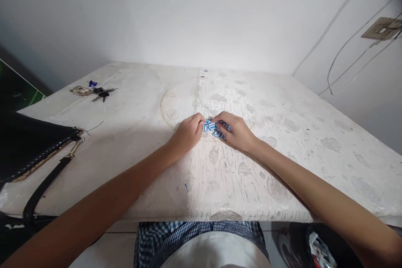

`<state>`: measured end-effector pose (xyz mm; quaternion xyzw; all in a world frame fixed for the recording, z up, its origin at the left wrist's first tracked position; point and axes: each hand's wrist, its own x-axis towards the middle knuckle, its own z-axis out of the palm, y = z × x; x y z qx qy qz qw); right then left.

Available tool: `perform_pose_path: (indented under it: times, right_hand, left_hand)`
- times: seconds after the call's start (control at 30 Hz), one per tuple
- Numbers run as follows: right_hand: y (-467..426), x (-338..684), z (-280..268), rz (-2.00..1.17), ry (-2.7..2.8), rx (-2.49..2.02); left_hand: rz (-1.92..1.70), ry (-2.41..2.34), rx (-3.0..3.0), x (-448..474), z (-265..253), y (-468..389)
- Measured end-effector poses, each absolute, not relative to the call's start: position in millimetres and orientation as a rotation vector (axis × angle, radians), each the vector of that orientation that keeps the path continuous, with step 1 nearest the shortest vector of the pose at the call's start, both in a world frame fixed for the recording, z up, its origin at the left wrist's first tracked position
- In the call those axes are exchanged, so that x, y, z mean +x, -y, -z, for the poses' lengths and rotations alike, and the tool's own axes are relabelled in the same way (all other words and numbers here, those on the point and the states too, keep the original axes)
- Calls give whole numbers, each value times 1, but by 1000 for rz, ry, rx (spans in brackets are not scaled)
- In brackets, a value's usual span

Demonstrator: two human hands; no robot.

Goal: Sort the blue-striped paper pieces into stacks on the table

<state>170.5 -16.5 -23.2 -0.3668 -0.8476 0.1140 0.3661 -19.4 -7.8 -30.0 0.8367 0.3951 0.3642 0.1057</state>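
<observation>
A small blue-and-white piece [208, 126] is held low over the middle of the tabletop [289, 159], between the two hands and close to its surface. It is thin and flat-looking, and its white ground is crossed by bright blue lines, by which narrow box-like shapes are outlined at differing slants. More of the same blue patterning, a darker blue strip [219, 135] with pale rounded shapes, is seen just below, under the fingers of the right hand [238, 130].

The left edge of the piece is pinched between the thumb and bent forefinger of the left hand [191, 129], the remaining fingers being curled in. Its other side is gripped by the thumb and forefinger of the right hand, which is arched over it.

Much of the piece is covered by the right fingers, so its full outline cannot be made out. Whether the darker strip is joined to it or lies apart cannot be told, nor can the material be settled. Any lettering is too small to be read. The far fingers of both hands are hidden behind the knuckles, and the black bag [31, 144] is cut off by the left edge.
</observation>
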Motion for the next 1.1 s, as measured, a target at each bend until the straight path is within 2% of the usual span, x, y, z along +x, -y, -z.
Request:
perform_pose_path:
  times: [1.1]
  right_hand:
    - [16, 171, 24, -237, 2233, -922]
  left_hand:
    - [-1022, -1132, 2428, -20, 31, 9]
